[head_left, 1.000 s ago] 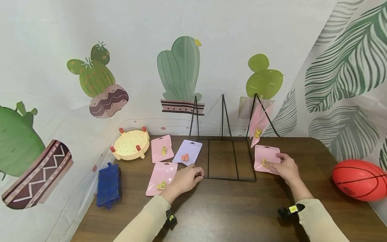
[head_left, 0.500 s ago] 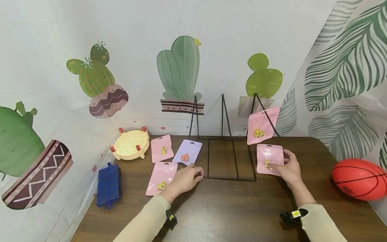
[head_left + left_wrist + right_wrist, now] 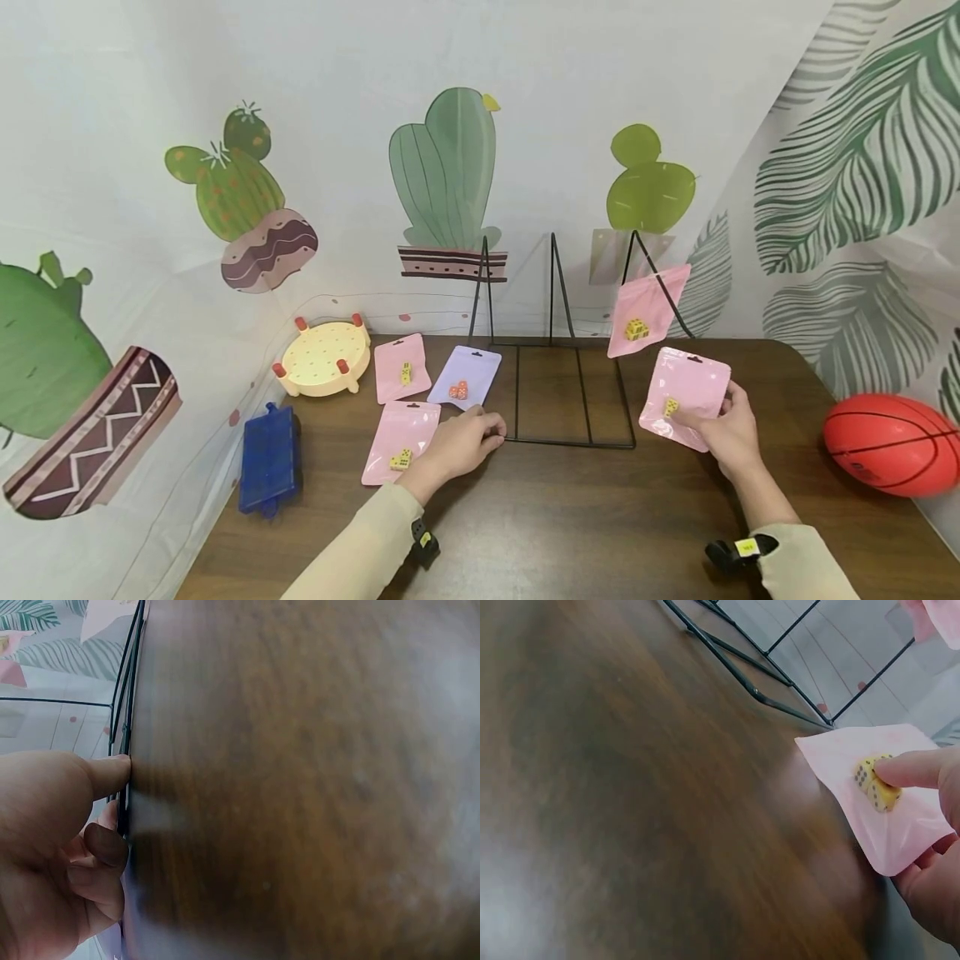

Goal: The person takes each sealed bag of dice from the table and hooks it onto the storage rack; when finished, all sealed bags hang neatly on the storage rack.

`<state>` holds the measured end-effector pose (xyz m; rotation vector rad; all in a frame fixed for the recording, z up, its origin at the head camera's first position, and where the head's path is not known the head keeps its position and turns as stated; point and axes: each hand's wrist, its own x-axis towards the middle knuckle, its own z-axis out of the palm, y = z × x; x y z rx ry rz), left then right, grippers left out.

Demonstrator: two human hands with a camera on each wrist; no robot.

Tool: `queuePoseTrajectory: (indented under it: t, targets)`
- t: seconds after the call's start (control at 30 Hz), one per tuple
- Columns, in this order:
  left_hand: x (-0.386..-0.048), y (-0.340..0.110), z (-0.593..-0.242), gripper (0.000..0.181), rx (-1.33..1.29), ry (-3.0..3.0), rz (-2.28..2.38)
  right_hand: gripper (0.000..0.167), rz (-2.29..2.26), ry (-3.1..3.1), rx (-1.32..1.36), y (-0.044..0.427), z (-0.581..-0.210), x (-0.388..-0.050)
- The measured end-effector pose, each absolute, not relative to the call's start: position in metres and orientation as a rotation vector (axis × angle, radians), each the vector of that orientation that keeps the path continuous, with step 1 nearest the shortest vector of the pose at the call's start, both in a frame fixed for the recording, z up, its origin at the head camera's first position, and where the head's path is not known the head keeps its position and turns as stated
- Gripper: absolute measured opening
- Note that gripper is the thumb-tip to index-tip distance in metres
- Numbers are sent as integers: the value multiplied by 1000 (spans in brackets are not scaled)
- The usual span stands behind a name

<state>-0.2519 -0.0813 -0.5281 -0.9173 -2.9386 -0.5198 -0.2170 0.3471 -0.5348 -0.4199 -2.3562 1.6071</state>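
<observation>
My right hand (image 3: pixel 723 429) pinches a pink pouch (image 3: pixel 686 383), thumb on its front over the yellow dice (image 3: pixel 877 782) inside. The pouch is raised and tilted, to the right of a black wire rack (image 3: pixel 573 443). At the rack's front left corner, my left hand (image 3: pixel 465 442) grips the wire between thumb and curled fingers, as the left wrist view (image 3: pixel 60 840) shows. Another pink pouch (image 3: pixel 652 300) with yellow dice hangs on the rack's right arm. Left of the rack lie a lilac pouch (image 3: pixel 472 371) with orange dice and two pink pouches (image 3: pixel 397 429) with yellow dice.
A round yellow board with red-tipped legs (image 3: pixel 326 358) and a blue plastic case (image 3: pixel 268 462) stand on the left of the wooden table (image 3: pixel 570 533). A red basketball (image 3: pixel 892 446) sits at the right edge. A patterned cloth wall closes the back.
The right hand has lifted the pink pouch off the table and moved it slightly right and nearer. The hanging pink pouch has swung round to face forward. My left hand has stayed still.
</observation>
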Motion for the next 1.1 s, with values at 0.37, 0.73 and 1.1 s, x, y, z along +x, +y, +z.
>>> queuePoseTrajectory:
  t: [0.37, 0.73, 1.1]
  targets:
    - [-252, -82, -529, 5, -922, -2929, -532, 62, 1503, -2344, -306, 357, -540, -199]
    - [-251, -81, -528, 6, -920, -2922, -528, 61, 1421, -2374, -213, 360, -533, -184]
    - [-251, -82, -529, 5, -920, -2913, -534, 43, 1486, -2287, -141, 356, -524, -169]
